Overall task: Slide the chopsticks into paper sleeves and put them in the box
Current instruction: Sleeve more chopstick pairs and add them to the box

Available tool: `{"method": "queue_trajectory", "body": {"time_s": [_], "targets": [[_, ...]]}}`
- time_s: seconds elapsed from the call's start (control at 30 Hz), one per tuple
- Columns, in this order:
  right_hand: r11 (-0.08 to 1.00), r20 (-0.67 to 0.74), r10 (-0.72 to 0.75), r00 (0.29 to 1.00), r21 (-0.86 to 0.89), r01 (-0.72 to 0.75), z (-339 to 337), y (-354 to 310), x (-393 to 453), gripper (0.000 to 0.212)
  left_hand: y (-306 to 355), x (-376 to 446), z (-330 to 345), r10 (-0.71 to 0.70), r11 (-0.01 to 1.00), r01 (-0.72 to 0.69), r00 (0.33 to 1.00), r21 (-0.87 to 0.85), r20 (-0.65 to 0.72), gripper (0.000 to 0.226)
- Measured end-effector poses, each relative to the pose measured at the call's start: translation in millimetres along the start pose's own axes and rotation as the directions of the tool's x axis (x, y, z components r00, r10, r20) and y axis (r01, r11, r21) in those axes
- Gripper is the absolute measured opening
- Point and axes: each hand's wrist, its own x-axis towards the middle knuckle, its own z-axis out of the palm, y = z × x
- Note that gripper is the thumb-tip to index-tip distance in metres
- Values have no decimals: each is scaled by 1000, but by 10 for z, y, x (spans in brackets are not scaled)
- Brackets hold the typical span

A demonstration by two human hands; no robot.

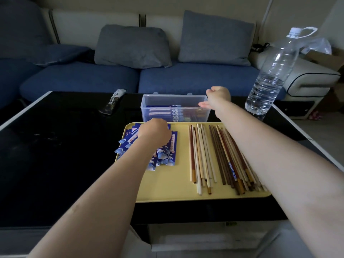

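Observation:
A yellow tray lies on the black table. On its left lies a pile of blue paper sleeves; on its right, several loose chopsticks in white, brown and dark wood. My left hand rests on the sleeve pile with its fingers curled down onto the sleeves. Behind the tray stands a clear plastic box holding several sleeved chopsticks. My right hand is over the box's right end, bent down at the wrist, thumb sticking out left; its fingers are hidden and nothing shows in it.
A large water bottle stands at the table's back right, close to my right arm. A dark wrapped packet lies at the back of the table. A blue sofa with grey cushions is behind.

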Motion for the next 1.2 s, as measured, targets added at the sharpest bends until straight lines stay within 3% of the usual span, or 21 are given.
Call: {"method": "queue_trajectory", "body": {"time_s": [0.1, 0.2, 0.37, 0.5, 0.8, 1.03, 1.2], "targets": [[1000, -25, -12, 1000, 12, 12, -186, 2, -178, 36, 39, -13, -17, 10, 1000, -11, 998, 23, 62, 12], [999, 42, 37, 998, -6, -36, -268, 65, -483, 25, 142, -80, 9, 75, 991, -88, 989, 96, 129, 14], [982, 189, 63, 980, -186, -27, -195, 482, -917, 13, 319, -226, 168, 126, 973, -158, 975, 168, 185, 26], [933, 251, 66, 966, -358, 29, -185, 752, -1020, 21, 374, -267, 219, 69, 983, -99, 980, 157, 189, 30], [921, 311, -91, 946, -336, 199, -189, 625, -1057, 22, 315, -290, 210, -9, 998, -3, 982, 62, 188, 33], [924, 338, -121, 933, -305, 230, -235, 567, -1069, 21, 313, -253, 151, -121, 990, 135, 946, -27, 301, 28], [907, 366, -86, 926, -355, 225, -319, 582, -1036, 23, 384, -313, 195, -56, 996, 43, 981, 74, 186, 29]]}}
